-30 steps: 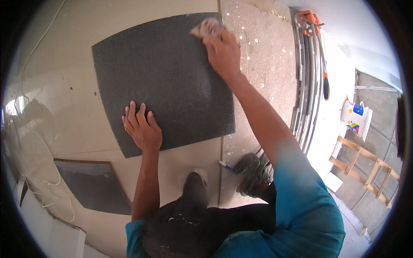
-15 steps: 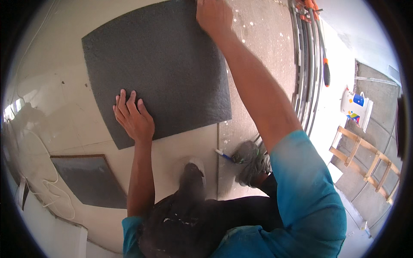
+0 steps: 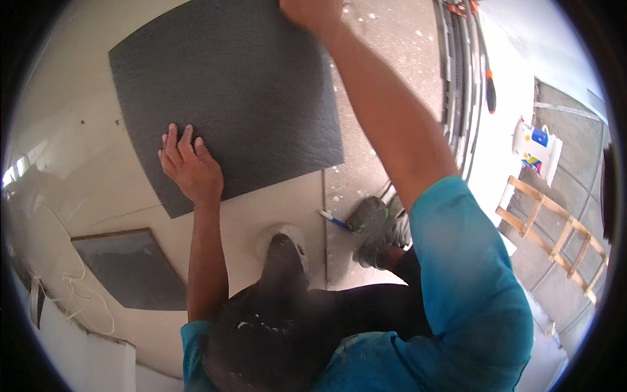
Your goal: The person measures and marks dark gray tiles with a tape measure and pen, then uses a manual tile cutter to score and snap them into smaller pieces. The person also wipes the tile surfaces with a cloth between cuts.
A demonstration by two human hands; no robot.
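The dark grey square tile (image 3: 228,104) lay flat on the pale floor (image 3: 78,163), its sides turned a little askew, with no long axis to speak of. The left hand (image 3: 189,170) pressed flat on its near left corner, fingers spread and pointing far. The right hand (image 3: 312,14) reached across to the tile's far right corner at the picture's top edge; whether it was gripping or open could not be told. A blue-capped pen (image 3: 334,221) lay near the grey shoe (image 3: 379,230).
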